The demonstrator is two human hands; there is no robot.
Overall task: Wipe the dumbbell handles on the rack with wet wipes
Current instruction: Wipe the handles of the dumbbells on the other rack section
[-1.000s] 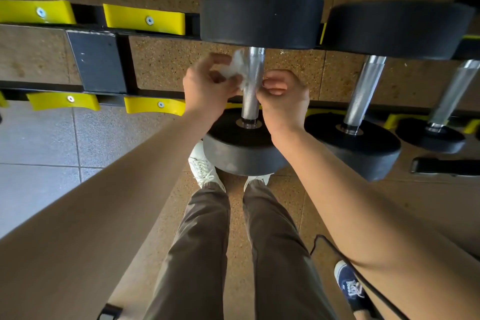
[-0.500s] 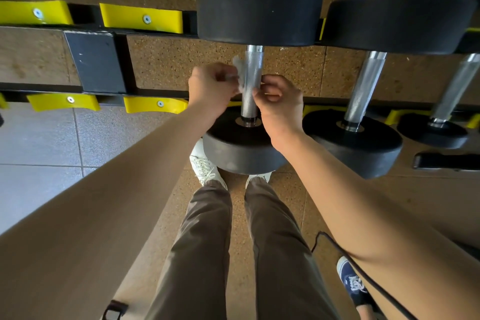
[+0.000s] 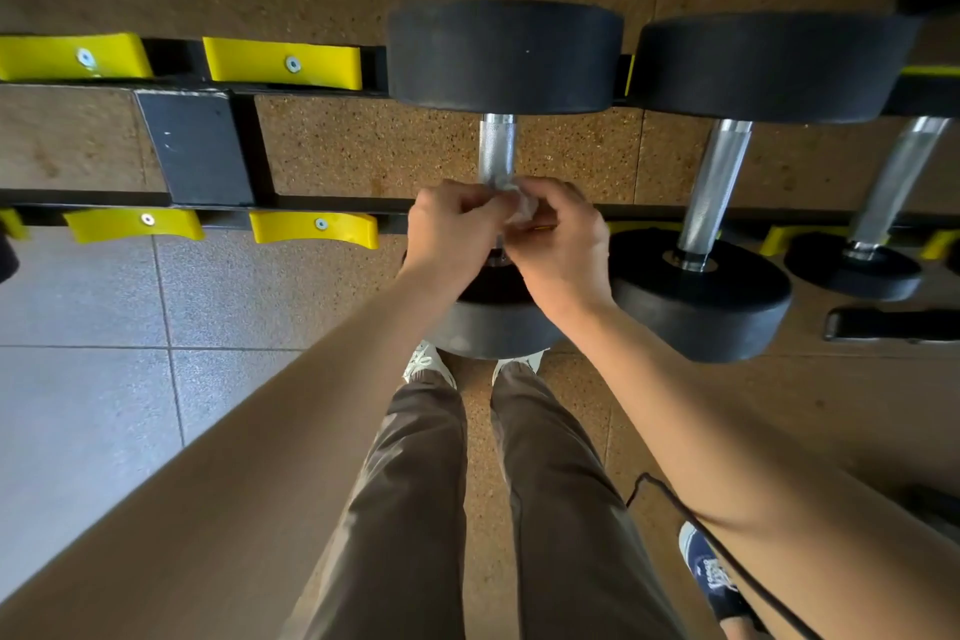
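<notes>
Both hands (image 3: 511, 237) slid the wet wipe (image 3: 521, 206) nearer down the handle (image 3: 497, 148).

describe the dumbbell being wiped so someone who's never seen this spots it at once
Start at the black rack with yellow cradles. Of the three black dumbbells whose steel handles show, it is the leftmost dumbbell, beside empty cradles. Only its handle has a left hand and right hand gripping a white wet wipe around it.

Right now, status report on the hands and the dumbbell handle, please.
Left hand and right hand both pinch the wet wipe on the handle, near end. Far end bare. Nothing blocking.
</notes>
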